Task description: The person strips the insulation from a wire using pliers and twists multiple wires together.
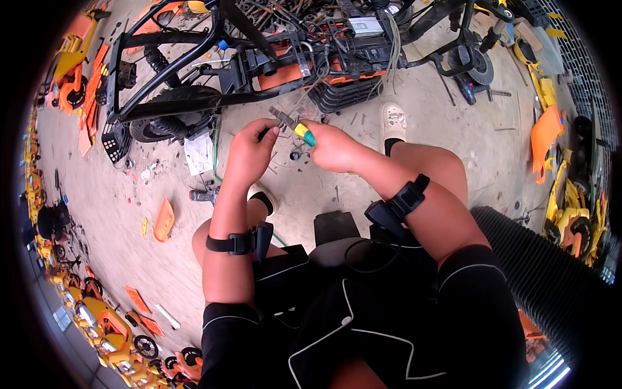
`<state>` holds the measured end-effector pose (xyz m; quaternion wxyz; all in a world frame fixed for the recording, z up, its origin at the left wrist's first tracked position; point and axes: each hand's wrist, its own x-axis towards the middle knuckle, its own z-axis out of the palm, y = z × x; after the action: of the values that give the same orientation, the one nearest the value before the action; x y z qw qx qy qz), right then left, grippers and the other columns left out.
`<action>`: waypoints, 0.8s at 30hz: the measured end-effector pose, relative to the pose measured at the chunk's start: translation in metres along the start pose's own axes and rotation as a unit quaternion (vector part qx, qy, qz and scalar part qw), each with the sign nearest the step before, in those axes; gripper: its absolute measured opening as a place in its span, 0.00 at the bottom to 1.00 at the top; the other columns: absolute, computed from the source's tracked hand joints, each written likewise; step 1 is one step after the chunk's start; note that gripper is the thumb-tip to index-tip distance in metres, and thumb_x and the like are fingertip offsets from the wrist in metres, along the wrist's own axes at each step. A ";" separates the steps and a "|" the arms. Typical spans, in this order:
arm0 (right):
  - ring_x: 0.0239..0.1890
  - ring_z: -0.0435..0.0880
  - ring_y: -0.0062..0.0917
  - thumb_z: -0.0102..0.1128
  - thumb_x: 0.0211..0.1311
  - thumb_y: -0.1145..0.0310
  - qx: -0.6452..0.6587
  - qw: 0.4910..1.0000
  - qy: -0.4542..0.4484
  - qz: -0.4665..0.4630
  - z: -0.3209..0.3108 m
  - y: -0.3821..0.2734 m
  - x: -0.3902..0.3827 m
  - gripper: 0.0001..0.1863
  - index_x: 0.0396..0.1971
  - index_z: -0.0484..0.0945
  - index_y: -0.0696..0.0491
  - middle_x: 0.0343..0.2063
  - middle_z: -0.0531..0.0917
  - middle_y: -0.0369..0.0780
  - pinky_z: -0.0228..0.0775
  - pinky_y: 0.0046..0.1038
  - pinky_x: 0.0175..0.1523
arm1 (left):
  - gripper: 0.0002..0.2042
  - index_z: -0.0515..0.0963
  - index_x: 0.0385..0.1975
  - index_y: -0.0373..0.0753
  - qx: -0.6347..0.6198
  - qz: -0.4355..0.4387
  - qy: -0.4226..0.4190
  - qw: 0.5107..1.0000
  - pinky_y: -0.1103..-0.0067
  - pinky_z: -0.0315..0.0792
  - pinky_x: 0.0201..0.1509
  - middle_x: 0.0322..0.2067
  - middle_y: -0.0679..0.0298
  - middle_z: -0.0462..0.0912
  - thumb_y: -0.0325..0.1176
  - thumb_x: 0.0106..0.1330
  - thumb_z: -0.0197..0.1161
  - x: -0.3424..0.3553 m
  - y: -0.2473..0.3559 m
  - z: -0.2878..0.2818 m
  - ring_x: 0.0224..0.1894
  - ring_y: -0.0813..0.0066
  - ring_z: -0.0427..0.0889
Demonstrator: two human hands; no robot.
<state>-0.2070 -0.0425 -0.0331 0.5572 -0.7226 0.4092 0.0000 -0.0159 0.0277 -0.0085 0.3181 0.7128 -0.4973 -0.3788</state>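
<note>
My right hand (332, 148) is closed around the yellow and green handles of a pair of pliers (303, 132). Their metal jaws point up and to the left. My left hand (251, 144) is just left of the jaws, thumb and fingers pinched together; whatever they may hold is too small to make out. Beyond both hands lies a stripped black vehicle frame (194, 107), with loose grey cables (394, 48) hanging over its middle and a wheel (155, 123) at its left end.
A power tool (204, 195) lies on the floor by my left forearm; a cordless drill (466, 91) lies at the far right. An orange panel (164, 220) sits to the left. Yellow and orange vehicle parts (103, 324) line the left edge. A ribbed black hose (518, 253) runs at my right.
</note>
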 end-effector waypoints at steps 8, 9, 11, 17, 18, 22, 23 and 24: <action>0.51 0.80 0.49 0.55 0.57 0.73 -0.026 0.999 0.021 -0.032 0.012 0.008 0.007 0.26 0.57 0.67 0.59 0.47 0.80 0.55 0.72 0.41 0.53 | 0.08 0.81 0.40 0.33 0.050 0.023 0.005 0.998 0.74 0.73 0.39 0.30 0.54 0.82 0.31 0.67 0.63 0.004 -0.010 -0.007 0.32 0.62 0.80; 0.52 0.79 0.49 0.56 0.58 0.72 -0.019 0.999 0.026 -0.031 0.011 0.004 0.006 0.25 0.57 0.67 0.59 0.48 0.80 0.55 0.72 0.41 0.53 | 0.08 0.81 0.40 0.32 0.054 0.012 0.006 0.998 0.74 0.73 0.38 0.29 0.55 0.82 0.31 0.67 0.63 0.003 -0.008 -0.009 0.31 0.64 0.80; 0.51 0.79 0.48 0.59 0.59 0.71 0.002 0.999 0.030 -0.022 0.009 -0.005 0.002 0.24 0.55 0.67 0.58 0.47 0.80 0.52 0.71 0.40 0.53 | 0.09 0.81 0.40 0.32 0.011 -0.010 -0.004 1.000 0.76 0.72 0.37 0.28 0.59 0.81 0.31 0.69 0.63 0.002 -0.001 -0.013 0.31 0.71 0.79; 0.43 0.82 0.44 0.62 0.60 0.66 0.103 0.995 -0.011 -0.012 0.004 -0.009 0.004 0.22 0.52 0.70 0.57 0.39 0.82 0.50 0.72 0.39 0.48 | 0.12 0.77 0.49 0.34 -0.128 -0.040 -0.040 0.990 0.82 0.70 0.36 0.31 0.67 0.79 0.32 0.71 0.62 0.006 -0.013 -0.020 0.32 0.81 0.75; 0.42 0.83 0.45 0.62 0.60 0.65 0.119 0.993 -0.021 -0.007 0.003 -0.009 0.004 0.23 0.52 0.70 0.57 0.38 0.83 0.51 0.73 0.39 0.47 | 0.14 0.75 0.52 0.34 -0.154 -0.057 -0.053 0.985 0.83 0.70 0.37 0.34 0.67 0.79 0.32 0.71 0.61 0.006 -0.013 -0.022 0.33 0.80 0.76; 0.39 0.83 0.44 0.63 0.59 0.62 0.084 0.995 0.005 -0.059 0.004 -0.009 0.004 0.21 0.50 0.72 0.56 0.35 0.83 0.49 0.73 0.39 0.45 | 0.24 0.64 0.64 0.36 -0.236 -0.039 -0.077 0.968 0.86 0.67 0.30 0.45 0.59 0.80 0.26 0.68 0.59 0.005 0.002 -0.028 0.34 0.80 0.77; 0.40 0.83 0.44 0.64 0.59 0.61 0.075 0.995 0.004 -0.066 0.003 -0.011 0.003 0.22 0.50 0.72 0.57 0.35 0.83 0.49 0.73 0.39 0.45 | 0.27 0.62 0.66 0.36 -0.260 -0.037 -0.088 0.961 0.87 0.66 0.29 0.48 0.56 0.80 0.24 0.67 0.58 0.004 0.009 -0.031 0.34 0.79 0.77; 0.40 0.83 0.45 0.64 0.59 0.61 0.066 0.995 0.002 -0.074 0.003 -0.014 0.001 0.22 0.50 0.72 0.57 0.36 0.83 0.49 0.73 0.39 0.46 | 0.29 0.60 0.68 0.36 -0.283 -0.036 -0.098 0.953 0.88 0.65 0.27 0.51 0.54 0.79 0.23 0.66 0.57 0.002 0.017 -0.035 0.35 0.79 0.77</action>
<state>-0.1970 -0.0403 -0.0237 0.6015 -0.7124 0.3547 -0.0698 0.0066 0.0233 0.0235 0.4426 0.5704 -0.3723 -0.5832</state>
